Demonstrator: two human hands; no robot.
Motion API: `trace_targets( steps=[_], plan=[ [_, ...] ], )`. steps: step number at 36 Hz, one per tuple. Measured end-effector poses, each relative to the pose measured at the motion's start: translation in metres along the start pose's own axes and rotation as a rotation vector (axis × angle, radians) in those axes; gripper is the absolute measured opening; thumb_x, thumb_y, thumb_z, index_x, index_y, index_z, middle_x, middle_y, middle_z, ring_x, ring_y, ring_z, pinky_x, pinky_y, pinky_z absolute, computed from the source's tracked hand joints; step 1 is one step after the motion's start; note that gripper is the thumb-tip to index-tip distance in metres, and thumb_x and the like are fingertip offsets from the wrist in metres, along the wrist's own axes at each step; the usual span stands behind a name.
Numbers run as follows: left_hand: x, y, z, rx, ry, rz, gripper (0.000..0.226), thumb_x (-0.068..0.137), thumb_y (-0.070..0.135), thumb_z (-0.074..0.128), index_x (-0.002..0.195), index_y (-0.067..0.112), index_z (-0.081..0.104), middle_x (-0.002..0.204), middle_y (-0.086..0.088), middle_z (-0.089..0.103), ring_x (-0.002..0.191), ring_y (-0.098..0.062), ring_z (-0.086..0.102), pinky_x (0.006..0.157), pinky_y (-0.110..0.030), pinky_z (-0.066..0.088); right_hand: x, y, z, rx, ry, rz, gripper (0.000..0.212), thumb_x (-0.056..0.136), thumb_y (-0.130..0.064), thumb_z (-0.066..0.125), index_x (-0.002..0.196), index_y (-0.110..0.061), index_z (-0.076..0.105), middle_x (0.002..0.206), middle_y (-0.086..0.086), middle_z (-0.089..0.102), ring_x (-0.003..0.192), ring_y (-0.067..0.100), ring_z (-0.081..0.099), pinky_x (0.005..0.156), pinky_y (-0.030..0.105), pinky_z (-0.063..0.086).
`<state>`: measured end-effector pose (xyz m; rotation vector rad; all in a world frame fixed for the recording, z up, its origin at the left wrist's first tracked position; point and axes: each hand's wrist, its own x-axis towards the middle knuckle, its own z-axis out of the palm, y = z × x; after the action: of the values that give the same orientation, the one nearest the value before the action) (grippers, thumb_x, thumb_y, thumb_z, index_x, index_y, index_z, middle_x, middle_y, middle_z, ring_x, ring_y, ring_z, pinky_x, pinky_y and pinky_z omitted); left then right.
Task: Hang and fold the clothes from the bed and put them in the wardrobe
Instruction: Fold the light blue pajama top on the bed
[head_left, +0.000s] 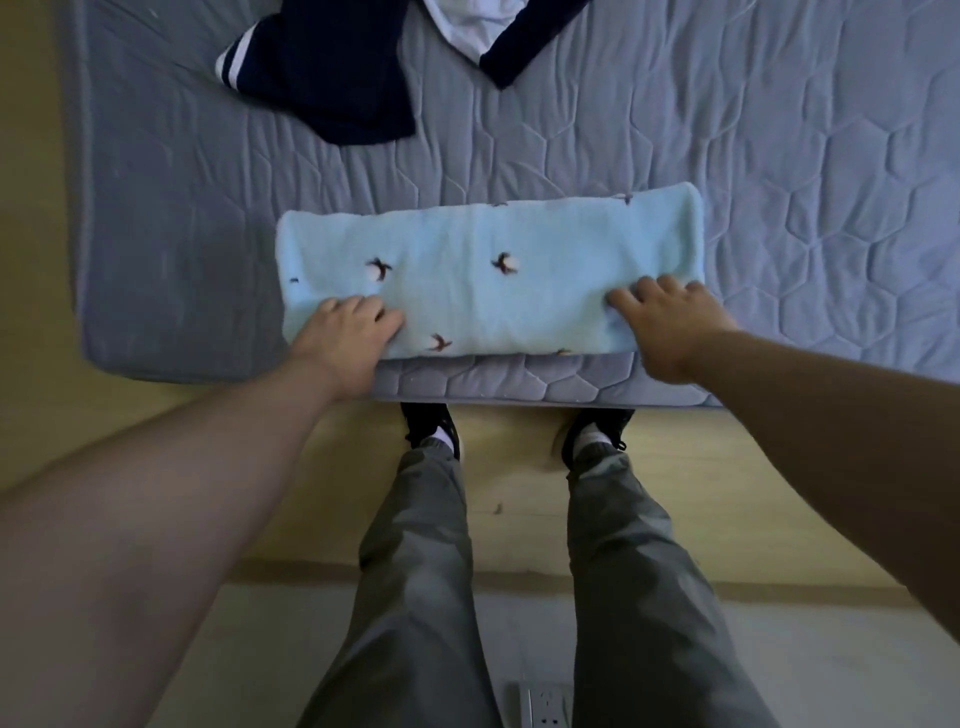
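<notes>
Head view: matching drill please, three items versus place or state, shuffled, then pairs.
1. light blue fleece cloth with small dark motifs
2. navy garment with white stripes
3. white plastic power strip

A. on the floor at the frame's bottom edge
B. folded into a long band, left hand and right hand on it
C. lying loose at the far side of the grey quilted mattress

Pairs: 1-B, 2-C, 3-A

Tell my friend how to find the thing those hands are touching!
Look at the grey quilted mattress. At its near edge, under the left hand and right hand, lies a folded cloth. It is fluffy, light blue with small dark bird-like marks, unlike the dark navy garment farther up the bed.
</notes>
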<state>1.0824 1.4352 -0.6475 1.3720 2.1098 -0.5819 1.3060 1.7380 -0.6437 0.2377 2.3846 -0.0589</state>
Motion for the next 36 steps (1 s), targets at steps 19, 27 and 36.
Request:
trace_targets(
  steps=[19,27,36],
  plan=[
    [0.079,0.068,0.003,-0.324,0.475,-0.358,0.067,0.098,0.059,0.028,0.154,0.023,0.032,0.162,0.0,0.029,0.152,-0.024,0.018,0.117,-0.068,0.002,0.094,-0.08,-0.008,0.491,0.364,0.26,0.067,0.1,-0.06,0.011,0.159,-0.027,0.015,0.168,0.0,0.007,0.155,0.02,0.003,0.122,0.055,-0.002],
    [0.103,0.065,0.055,-0.225,0.439,-0.307,0.072,0.1,0.063,0.012,0.16,0.024,0.011,0.168,0.002,0.01,0.155,-0.021,0.006,0.116,-0.07,0.003,0.118,-0.07,0.045,0.399,0.409,0.235,0.068,0.1,-0.066,0.008,0.159,-0.034,0.005,0.169,-0.004,0.001,0.155,0.016,0.0,0.122,0.053,-0.005],
    [0.093,0.039,0.014,-0.41,0.419,-0.26,0.066,0.098,0.059,0.023,0.155,0.026,0.03,0.163,0.005,0.026,0.151,-0.014,0.019,0.118,-0.056,0.007,0.108,-0.058,0.012,0.457,0.356,0.229,0.07,0.098,-0.066,0.009,0.159,-0.031,0.014,0.168,0.0,0.008,0.154,0.02,0.008,0.123,0.053,0.002]
  ],
)
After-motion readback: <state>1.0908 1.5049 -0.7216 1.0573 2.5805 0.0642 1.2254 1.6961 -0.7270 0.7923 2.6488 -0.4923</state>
